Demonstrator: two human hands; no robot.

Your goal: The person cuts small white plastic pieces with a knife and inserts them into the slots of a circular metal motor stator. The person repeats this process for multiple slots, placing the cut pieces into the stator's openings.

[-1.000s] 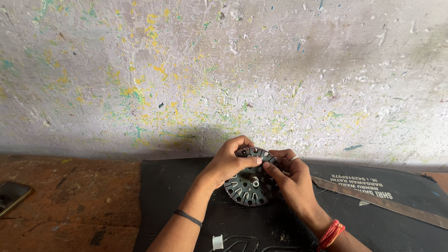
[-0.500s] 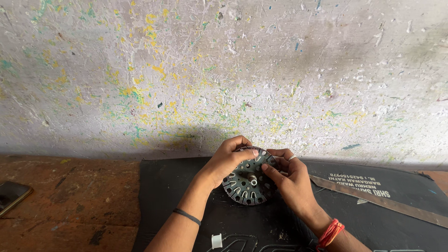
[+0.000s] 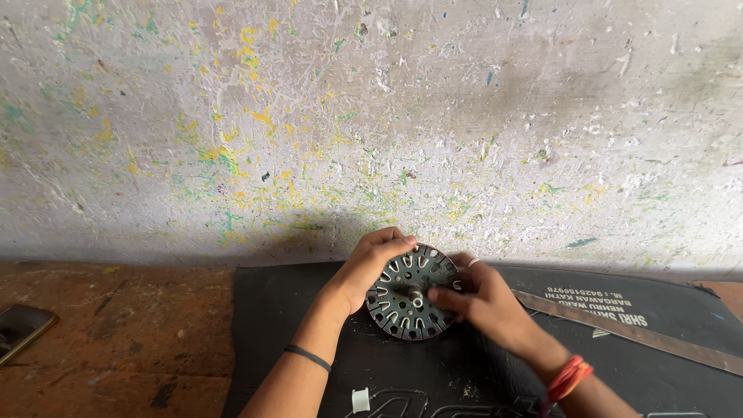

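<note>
Head view, looking down at a black mat (image 3: 309,325) laid against a paint-flecked wall (image 3: 371,116). A round slotted metal disc (image 3: 410,298), looks like a motor stator core, is held tilted up on its edge near the middle of the mat, just in front of the wall, so the slotted face is turned toward the camera and can be seen properly.

The left hand (image 3: 371,267) is wrapped over the disc's left and top rim, fingers closed on the edge, which seems to be what keeps it propped up and steady. The right hand (image 3: 480,298) is closed in from the right side, with a fingertip and thumb brought together at the small hub in the centre, so the grip there is pinched rather than open.

A long flat metal strip (image 3: 635,333) is left lying on the right part of the mat, well apart from the hands. A small white spool-like piece (image 3: 361,400) sits at the near edge. A phone (image 3: 19,329) is parked far left on the reddish floor (image 3: 116,340), out of the way.
</note>
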